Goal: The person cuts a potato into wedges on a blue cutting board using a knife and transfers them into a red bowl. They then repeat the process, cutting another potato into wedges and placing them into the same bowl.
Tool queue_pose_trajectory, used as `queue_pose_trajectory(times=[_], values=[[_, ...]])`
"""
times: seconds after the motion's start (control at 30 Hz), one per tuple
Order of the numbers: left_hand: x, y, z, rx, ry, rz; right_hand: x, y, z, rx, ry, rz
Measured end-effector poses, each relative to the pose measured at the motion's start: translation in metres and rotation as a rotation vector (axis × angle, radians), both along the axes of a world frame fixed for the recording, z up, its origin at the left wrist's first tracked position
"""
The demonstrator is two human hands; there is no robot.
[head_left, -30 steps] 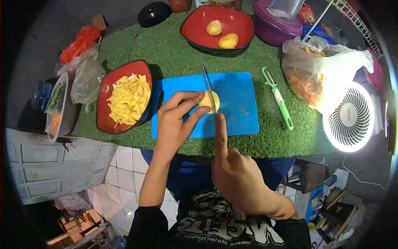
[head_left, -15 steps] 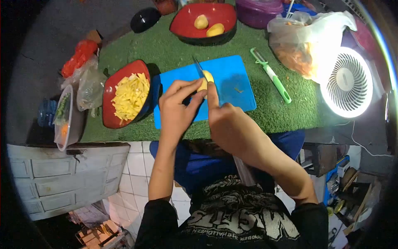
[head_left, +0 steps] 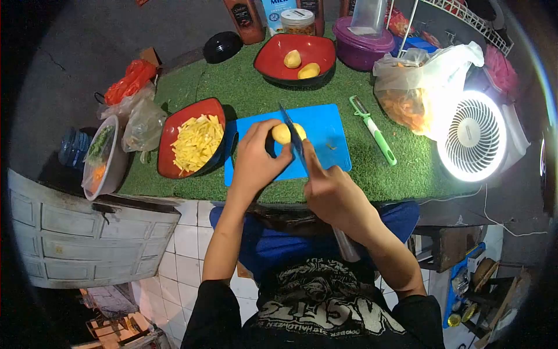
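A peeled potato (head_left: 281,134) lies on the blue cutting board (head_left: 330,125), with pale yellow flesh showing on both sides of the knife blade (head_left: 294,132). My left hand (head_left: 258,156) curves around the potato's left side, thumb and fingers gripping it. The knife handle is wrapped by my right hand (head_left: 334,189), index finger stretched along the blade. Whether the blade has passed all the way through is hidden. Left of the board, a red bowl (head_left: 165,145) holds a heap of potato sticks (head_left: 197,144).
Another red bowl (head_left: 267,53) behind the board holds two peeled potatoes (head_left: 309,71). A green-and-white peeler (head_left: 374,129) lies to the right, near a plastic bag of peelings (head_left: 404,104) and a bright white fan (head_left: 474,136). A white tub (head_left: 119,166) stands far left.
The view has tilted so more of the table's back shows. My right hand has moved the knife across the potato, and flesh now appears on both sides of the blade.
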State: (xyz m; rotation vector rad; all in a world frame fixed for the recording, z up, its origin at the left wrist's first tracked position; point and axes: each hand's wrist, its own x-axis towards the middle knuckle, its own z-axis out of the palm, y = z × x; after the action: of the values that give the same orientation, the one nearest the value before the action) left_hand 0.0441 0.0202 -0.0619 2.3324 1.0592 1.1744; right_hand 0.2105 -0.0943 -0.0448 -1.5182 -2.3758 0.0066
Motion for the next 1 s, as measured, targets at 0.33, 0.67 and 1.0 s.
queue_pose_trajectory(times=[0.33,0.67,1.0], values=[[-0.008,-0.012,0.031,0.020,0.219,-0.044,0.006,-0.033,0.008,-0.311,0.171,-0.295],[0.026,0.014,0.025,0.003,0.458,-0.326,0.005,-0.038,0.003,-0.279,0.172,-0.306],[0.001,0.005,0.024,0.054,0.396,-0.257,0.007,-0.036,0.002,-0.340,0.203,-0.332]])
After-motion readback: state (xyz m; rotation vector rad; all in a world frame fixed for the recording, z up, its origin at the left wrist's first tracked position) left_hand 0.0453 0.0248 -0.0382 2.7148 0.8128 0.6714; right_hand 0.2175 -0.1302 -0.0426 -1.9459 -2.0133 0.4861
